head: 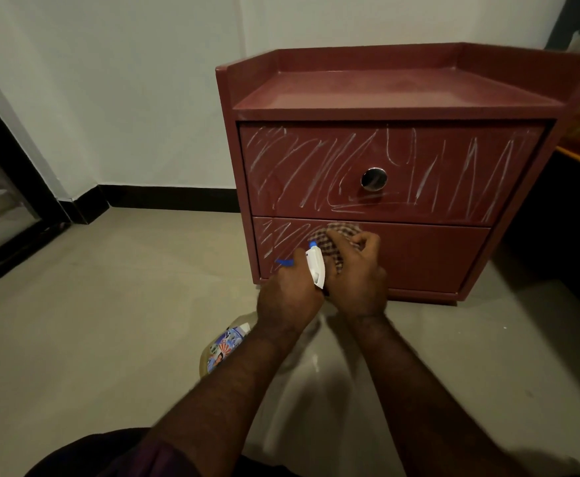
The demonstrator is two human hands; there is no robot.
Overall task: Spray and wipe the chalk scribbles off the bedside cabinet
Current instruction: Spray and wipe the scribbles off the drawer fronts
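Note:
A dark red bedside cabinet (398, 94) stands on the floor against the wall. White chalk scribbles (316, 163) cover its upper drawer front around a round metal knob (373, 179). More chalk marks (281, 235) remain on the left part of the lower drawer; its right part looks clean. My right hand (357, 270) presses a checked cloth (336, 235) against the lower drawer, fingers curled on it. My left hand (288, 297) grips a spray bottle (226, 346) by its white head (317, 268), blue trigger and nozzle toward the drawer.
A beige tiled floor (109, 321) spreads to the left and front. A black skirting (168, 197) runs along the white wall. A dark-framed glass door (2, 208) is at the left. A dark piece of furniture (563, 215) stands close to the cabinet's right side.

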